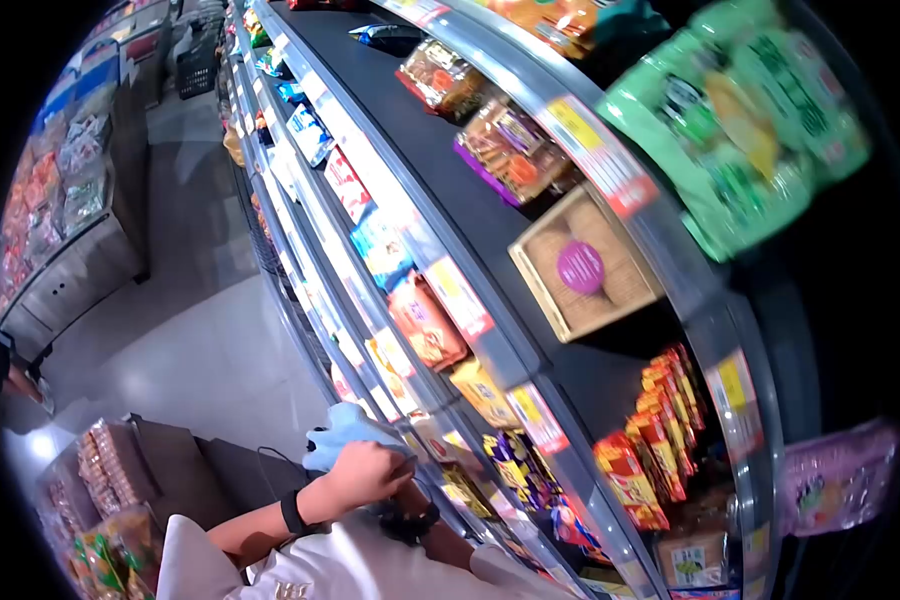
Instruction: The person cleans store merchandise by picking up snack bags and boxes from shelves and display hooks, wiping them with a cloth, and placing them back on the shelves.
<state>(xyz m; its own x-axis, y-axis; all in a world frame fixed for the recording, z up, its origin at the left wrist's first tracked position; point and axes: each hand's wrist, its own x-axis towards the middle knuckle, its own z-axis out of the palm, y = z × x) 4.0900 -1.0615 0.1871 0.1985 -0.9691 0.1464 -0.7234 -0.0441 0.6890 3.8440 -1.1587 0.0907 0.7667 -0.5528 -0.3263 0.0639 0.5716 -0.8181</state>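
In front of my chest my left hand (365, 474), with a black band at its wrist, is closed in a fist against a light blue cloth (342, 428). The cloth is bunched and sticks out beyond the knuckles, with small dark spots at its left side. My right hand (406, 492) is behind and beside the left one, and a dark watch (410, 522) circles its wrist. Its fingers are mostly hidden, so I cannot see what they hold. Both hands are close to the front edge of the snack shelves (390, 190).
Shelves on my right bear a wooden box (585, 265), red snack packs (650, 430) and a green bag (740, 125). A produce stand (65, 265) is across the aisle floor (215, 330). Packaged goods (115, 465) stand at lower left. Another person's leg (30, 385) shows at far left.
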